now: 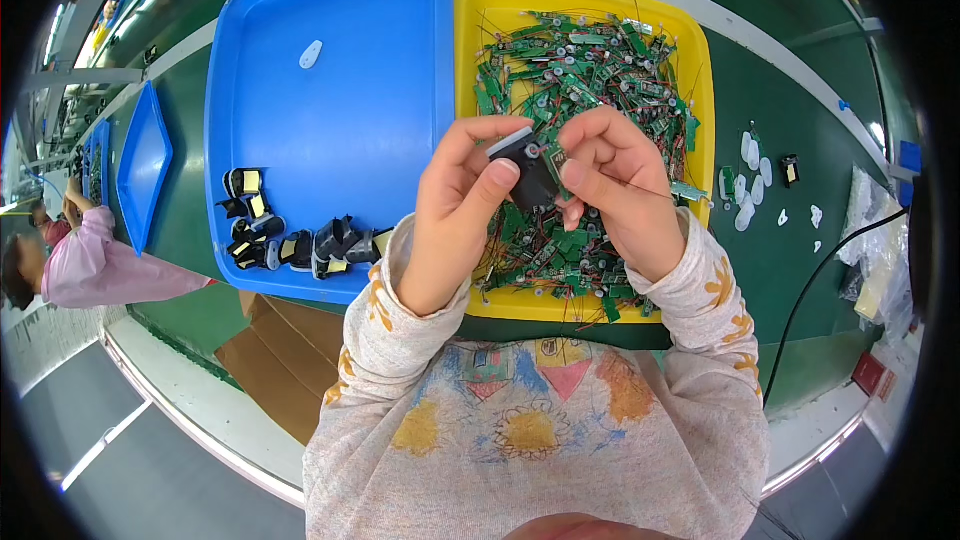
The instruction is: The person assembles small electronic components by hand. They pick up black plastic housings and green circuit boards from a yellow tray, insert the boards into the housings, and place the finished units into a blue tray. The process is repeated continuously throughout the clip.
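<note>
My left hand (pixel 456 202) grips a black plastic housing (pixel 533 178) with a pale grey edge, thumb on one side and fingers behind it. Close against the housing, my right hand (pixel 628 188) pinches a small green circuit board (pixel 557 157) with thin wires. Both hands are over a yellow tray (pixel 706 100) heaped with green circuit boards (pixel 600 70) and their wires. To the left, a blue tray (pixel 330 130) holds several black housings (pixel 300 248) with pale yellow patches along its near edge. A white oval piece (pixel 312 54) lies farther back in it.
White oval pieces (pixel 745 215) and a small black part (pixel 791 171) lie on the green table at the right. A black cable (pixel 800 285) and clear plastic bags (pixel 875 240) are beyond. Brown cardboard (pixel 285 360) sits at lower left. Another person (pixel 85 260) works at far left.
</note>
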Demonstrator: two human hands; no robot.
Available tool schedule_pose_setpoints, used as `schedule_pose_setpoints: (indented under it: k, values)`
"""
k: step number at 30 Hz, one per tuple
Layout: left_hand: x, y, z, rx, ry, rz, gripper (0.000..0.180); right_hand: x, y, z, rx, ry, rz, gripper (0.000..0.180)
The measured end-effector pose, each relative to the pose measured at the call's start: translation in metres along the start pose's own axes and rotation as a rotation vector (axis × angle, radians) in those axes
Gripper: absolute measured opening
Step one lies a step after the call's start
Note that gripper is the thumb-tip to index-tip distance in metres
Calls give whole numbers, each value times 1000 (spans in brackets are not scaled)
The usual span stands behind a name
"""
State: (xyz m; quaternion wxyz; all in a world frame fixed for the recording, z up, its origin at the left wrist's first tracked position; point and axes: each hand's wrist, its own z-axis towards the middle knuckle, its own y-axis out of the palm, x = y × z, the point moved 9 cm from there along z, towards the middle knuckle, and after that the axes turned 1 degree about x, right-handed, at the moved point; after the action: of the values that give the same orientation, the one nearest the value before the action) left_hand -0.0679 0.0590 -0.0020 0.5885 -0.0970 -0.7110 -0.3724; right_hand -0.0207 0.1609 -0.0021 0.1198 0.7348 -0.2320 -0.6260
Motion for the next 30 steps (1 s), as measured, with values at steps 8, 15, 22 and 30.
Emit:
schedule_pose_setpoints:
  k: [8,15,22,30]
  values:
    - [5,5,-2,53,-7,47,30,0,2,-2,-16,-2,33,20]
    - [4,4,-2,61,-34,48,29,3,6,-1,-59,1,6,20]
    - [6,3,-2,37,40,128,27,3,7,1,-90,2,-26,19]
    - [14,5,-3,1,178,240,30,10,10,-1,-172,128,-20,11]
